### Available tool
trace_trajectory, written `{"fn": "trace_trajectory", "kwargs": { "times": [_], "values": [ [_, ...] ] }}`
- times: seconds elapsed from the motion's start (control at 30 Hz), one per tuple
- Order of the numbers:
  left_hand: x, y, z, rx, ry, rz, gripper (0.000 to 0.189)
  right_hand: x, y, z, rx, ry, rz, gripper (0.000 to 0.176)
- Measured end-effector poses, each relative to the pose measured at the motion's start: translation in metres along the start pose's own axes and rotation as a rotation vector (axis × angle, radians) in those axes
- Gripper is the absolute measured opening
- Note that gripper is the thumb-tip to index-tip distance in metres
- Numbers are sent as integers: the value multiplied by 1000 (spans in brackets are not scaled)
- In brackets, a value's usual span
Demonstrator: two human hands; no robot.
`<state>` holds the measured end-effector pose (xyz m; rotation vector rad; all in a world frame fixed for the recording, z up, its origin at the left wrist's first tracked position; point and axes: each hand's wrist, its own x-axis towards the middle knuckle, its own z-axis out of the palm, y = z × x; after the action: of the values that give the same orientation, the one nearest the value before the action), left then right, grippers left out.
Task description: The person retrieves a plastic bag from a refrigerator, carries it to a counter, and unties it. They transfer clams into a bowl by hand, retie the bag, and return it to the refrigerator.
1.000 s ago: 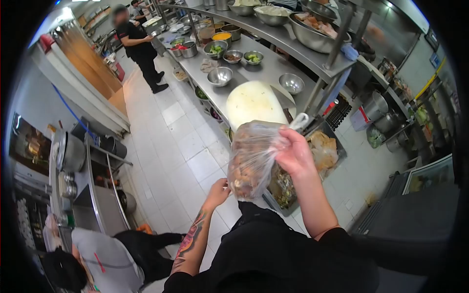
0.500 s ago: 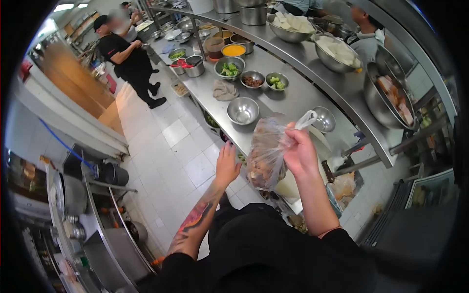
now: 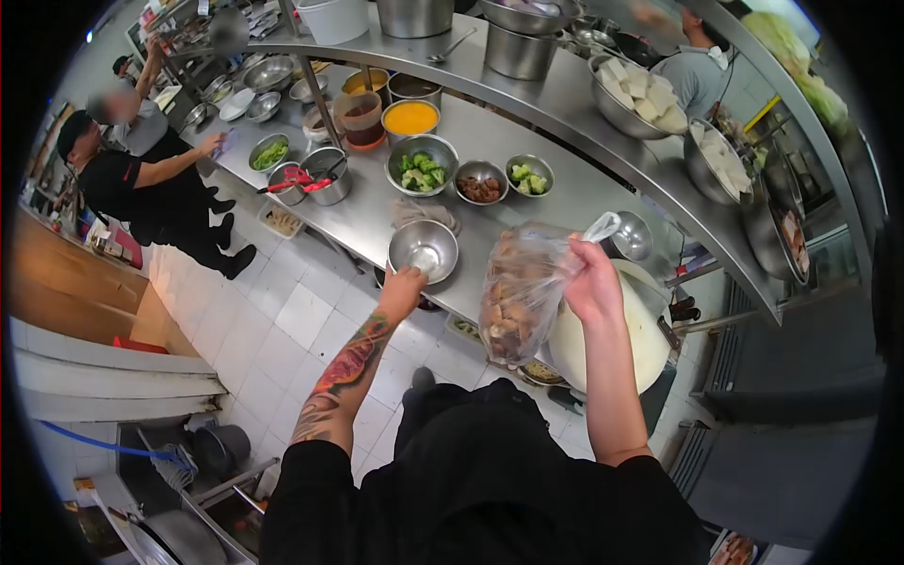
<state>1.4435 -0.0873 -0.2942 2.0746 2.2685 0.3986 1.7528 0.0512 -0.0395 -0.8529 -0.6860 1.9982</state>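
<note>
My right hand (image 3: pixel 592 282) is closed around the gathered neck of a clear plastic bag (image 3: pixel 524 292), whose knotted end sticks out above the fist. Brown chunks fill the bag, which hangs over the counter's front edge. With my left hand (image 3: pixel 403 292) I grip the near rim of an empty metal bowl (image 3: pixel 423 247) on the steel counter. Behind that bowl lies a crumpled grey cloth (image 3: pixel 435 216). Farther back stand bowls of broccoli (image 3: pixel 422 171), brown pieces (image 3: pixel 480 184) and pale green florets (image 3: pixel 530 177).
A round white cutting board (image 3: pixel 603 344) lies right of the bag, with a small metal bowl (image 3: pixel 631 235) behind it. The raised shelf (image 3: pixel 556 104) carries bowls of white chunks (image 3: pixel 642 94). Containers of orange liquid (image 3: pixel 411 119) stand at the back. A person in black (image 3: pixel 127 184) stands left.
My left hand has reached forward from beside the counter and taken the empty bowl's rim. The view has turned, while my right hand keeps holding the bag.
</note>
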Motion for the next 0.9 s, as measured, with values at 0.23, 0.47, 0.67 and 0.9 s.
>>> {"fn": "trace_trajectory", "kwargs": {
  "times": [0.23,0.47,0.67,0.9],
  "values": [
    [46,-7,-10,1,-79,85,13,74,51,-51,-63,107,-78,13],
    [35,27,-26,-76,16,68,46,94,115,-102,-442,380,-243,29],
    [-58,-14,-64,-444,383,-170,68,87,81,-125,-691,265,-163,27],
    [-214,-190,34,-215,-465,-901,62,48,80,-38,-1679,213,-856,24]
  ]
}}
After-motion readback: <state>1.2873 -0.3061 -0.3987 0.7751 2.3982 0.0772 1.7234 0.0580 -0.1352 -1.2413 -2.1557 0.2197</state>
